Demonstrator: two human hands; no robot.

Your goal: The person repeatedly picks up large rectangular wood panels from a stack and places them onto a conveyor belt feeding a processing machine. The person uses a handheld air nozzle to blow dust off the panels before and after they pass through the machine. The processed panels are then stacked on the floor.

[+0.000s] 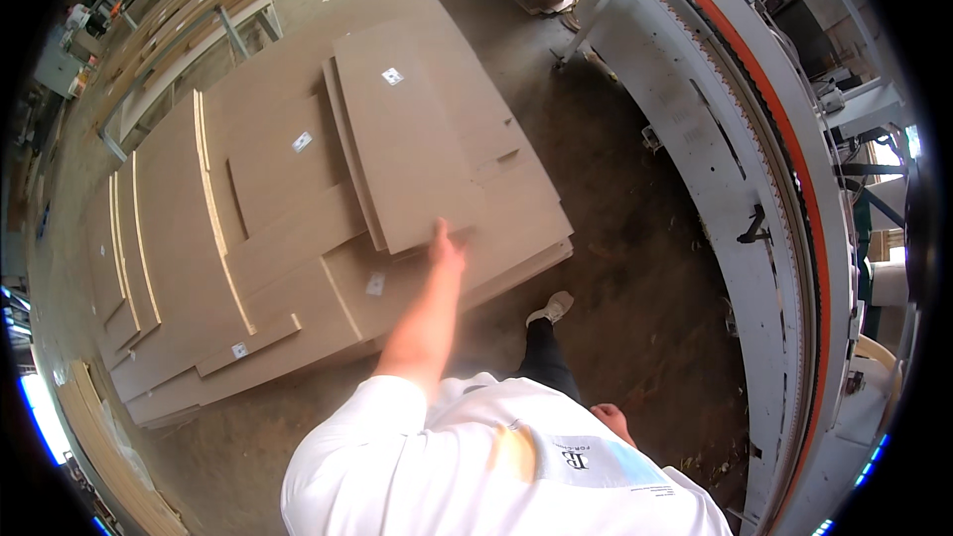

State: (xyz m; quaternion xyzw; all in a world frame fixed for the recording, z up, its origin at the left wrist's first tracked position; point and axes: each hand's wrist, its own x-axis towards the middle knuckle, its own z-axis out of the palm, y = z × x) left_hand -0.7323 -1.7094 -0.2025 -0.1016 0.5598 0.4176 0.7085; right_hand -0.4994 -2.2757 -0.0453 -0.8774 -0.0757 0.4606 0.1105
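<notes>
- Far left: long pale timber strips (189, 15) lie in a rack that runs toward the upper edge, their narrow edges showing.
- Left of centre: a broad stack of flat fibreboard panels (248, 268) rests low on the dusty floor (635, 268). The panels are tan, matte and smooth, cut to rectangles of differing sizes, and overlap each other at slight angles. Small white labels (392, 76) sit on several faces.
- Centre: the top panel (407, 139), a long rectangle, lies tilted on the stack, its near corner toward the person.
- Centre: the left hand (447, 243) reaches forward on a bare arm and touches the near edge of that top panel. The fingers look extended, but whether they clasp the edge cannot be told.
- Right of centre: the right hand (611, 420) hangs low beside the white shirt, holding nothing, fingers loosely curled.
- Right: a long white machine bed (715, 159) curves down the picture, with an orange strip (794, 159) along it.
</notes>
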